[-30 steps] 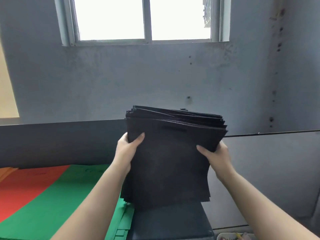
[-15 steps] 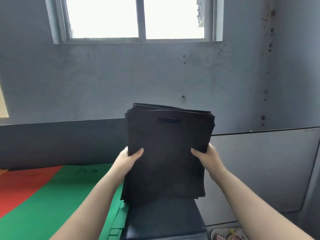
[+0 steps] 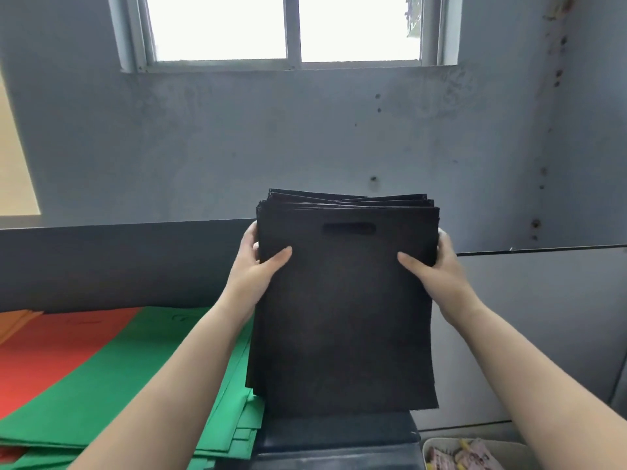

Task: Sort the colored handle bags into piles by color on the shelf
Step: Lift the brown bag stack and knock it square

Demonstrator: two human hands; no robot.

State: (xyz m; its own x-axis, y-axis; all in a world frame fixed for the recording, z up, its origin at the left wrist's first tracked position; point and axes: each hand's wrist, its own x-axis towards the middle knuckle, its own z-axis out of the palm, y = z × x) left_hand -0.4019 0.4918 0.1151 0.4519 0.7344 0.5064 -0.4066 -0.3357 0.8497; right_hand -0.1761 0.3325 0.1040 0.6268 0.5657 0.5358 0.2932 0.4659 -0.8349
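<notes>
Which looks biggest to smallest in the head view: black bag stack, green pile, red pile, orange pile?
1. Black bag stack, held upright by both hands, nearest the camera, so its lead is unsure.
2. Green pile, partly hidden.
3. Red pile, cut by the frame edge.
4. Orange pile, only a sliver shows.
</notes>
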